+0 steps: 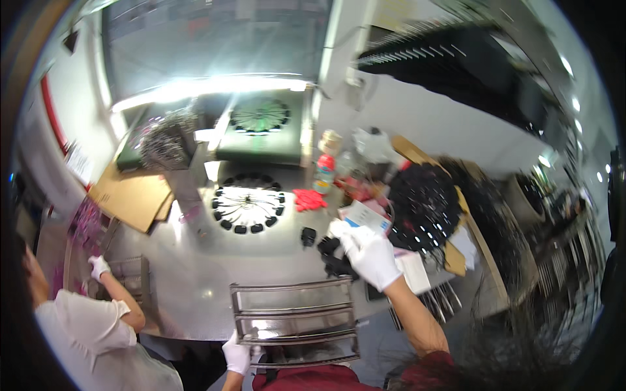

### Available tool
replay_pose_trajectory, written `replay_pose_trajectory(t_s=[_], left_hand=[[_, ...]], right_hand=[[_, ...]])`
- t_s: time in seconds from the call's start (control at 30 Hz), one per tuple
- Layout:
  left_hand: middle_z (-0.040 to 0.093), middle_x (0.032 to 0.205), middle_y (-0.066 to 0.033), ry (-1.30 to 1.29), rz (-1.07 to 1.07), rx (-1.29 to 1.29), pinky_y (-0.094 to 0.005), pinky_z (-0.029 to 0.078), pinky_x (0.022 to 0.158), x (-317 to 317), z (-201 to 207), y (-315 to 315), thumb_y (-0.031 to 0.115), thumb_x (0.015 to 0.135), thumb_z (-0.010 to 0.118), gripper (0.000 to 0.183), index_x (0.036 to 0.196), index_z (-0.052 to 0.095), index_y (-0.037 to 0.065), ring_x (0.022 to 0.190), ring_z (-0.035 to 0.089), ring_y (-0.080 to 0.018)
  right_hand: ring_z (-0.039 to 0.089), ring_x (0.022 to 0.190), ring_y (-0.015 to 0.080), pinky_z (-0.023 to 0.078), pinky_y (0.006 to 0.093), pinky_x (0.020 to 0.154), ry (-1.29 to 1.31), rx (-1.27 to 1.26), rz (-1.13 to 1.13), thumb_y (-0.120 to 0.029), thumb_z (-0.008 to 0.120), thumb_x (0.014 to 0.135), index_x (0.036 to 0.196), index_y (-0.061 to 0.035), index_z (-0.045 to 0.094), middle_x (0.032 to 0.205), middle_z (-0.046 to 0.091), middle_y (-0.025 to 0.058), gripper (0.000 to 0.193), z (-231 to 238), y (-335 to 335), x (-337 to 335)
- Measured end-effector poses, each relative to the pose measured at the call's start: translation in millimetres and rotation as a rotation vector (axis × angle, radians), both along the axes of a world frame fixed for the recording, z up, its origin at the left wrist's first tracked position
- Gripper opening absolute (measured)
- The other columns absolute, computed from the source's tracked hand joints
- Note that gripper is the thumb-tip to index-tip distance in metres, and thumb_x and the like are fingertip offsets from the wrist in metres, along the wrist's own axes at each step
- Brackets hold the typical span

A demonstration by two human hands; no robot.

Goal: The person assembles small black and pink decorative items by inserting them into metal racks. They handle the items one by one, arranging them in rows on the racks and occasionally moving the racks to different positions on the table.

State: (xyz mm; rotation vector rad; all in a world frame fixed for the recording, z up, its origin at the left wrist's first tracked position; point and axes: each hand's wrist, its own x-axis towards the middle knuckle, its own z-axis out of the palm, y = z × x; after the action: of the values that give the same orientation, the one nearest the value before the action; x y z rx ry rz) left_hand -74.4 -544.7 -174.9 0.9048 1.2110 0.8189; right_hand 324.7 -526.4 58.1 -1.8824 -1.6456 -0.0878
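A metal rack (pixel 293 313) with several crossbars stands at the table's near edge in front of me. My left hand (pixel 237 354), in a white glove, is closed round its lower left corner. My right hand (pixel 373 255), also gloved in white, reaches over the right side of the table with its fingers apart; I see nothing held in it. Beside and partly under this hand lie black pieces (pixel 336 257), and a small black cap-like part (pixel 308 236) sits to their left. A white and blue packet (pixel 365 218) lies just beyond the fingers.
A ring of black parts (pixel 241 228) lies on a lit disc; another ring (pixel 259 116) rests on the green conveyor (pixel 261 153). A large black bundle (pixel 424 205), red gloves (pixel 310 200) and a spray can (pixel 323 173) crowd the right. A co-worker's gloved hand (pixel 99 267) works at left.
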Motion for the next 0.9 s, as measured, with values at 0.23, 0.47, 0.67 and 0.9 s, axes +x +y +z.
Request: replay_pose_trajectory(t_s=[0.23, 0.47, 0.67, 0.9], left_hand=[[0.068, 0.075, -0.0106, 0.119, 0.257, -0.176, -0.0397, 0.060, 0.045, -44.7, -20.1, 12.4, -0.003, 0.102, 0.055, 0.017, 0.105, 0.071, 0.000, 0.050, 0.067, -0.0239], [0.076, 0.089, -0.0224, 0.826, -0.031, -0.163, -0.0510, 0.062, 0.069, -33.7, -0.2, 34.2, 0.017, 0.102, 0.059, 0.043, 0.145, 0.065, 0.017, 0.073, 0.076, -0.0379], [0.073, 0.101, -0.0345, 1.166, -0.290, 0.026, -0.0568, 0.055, 0.092, -7.8, 51.3, 102.1, 0.006, 0.086, 0.061, 0.081, 0.164, 0.041, 0.012, 0.096, 0.072, -0.0516], [0.053, 0.155, -0.0125, -0.479, 0.038, 0.197, -0.0516, 0.059, 0.106, 111.0, 35.4, 171.8, -0.013, 0.086, 0.057, 0.086, 0.166, 0.033, 0.009, 0.132, 0.061, -0.0370]], right_hand=[[0.072, 0.104, 0.0401, 0.057, 0.0506, 0.093, 0.055, -0.336, 0.154, -0.034, 0.061, 0.100, 0.104, -0.0080, 0.077, 0.109, 0.076, 0.0207, 0.031, -192.1, 270.6, 32.6], [0.068, 0.124, 0.0411, 0.055, 0.0470, 0.104, -0.094, -0.408, 0.116, -0.019, 0.060, 0.095, 0.127, -0.0025, 0.074, 0.135, 0.069, 0.0263, 0.038, -288.0, 378.4, -51.4], [0.073, 0.109, 0.0419, 0.058, 0.0483, 0.096, 0.251, -0.488, 0.278, -0.030, 0.069, 0.085, 0.125, -0.0079, 0.069, 0.112, 0.076, 0.0259, 0.046, -222.6, 335.2, -34.5], [0.074, 0.106, 0.0364, 0.059, 0.0430, 0.096, 0.422, -0.205, 0.685, -0.013, 0.071, 0.085, 0.138, -0.0100, 0.069, 0.119, 0.075, 0.0195, 0.053, -93.4, 112.0, -43.5]])
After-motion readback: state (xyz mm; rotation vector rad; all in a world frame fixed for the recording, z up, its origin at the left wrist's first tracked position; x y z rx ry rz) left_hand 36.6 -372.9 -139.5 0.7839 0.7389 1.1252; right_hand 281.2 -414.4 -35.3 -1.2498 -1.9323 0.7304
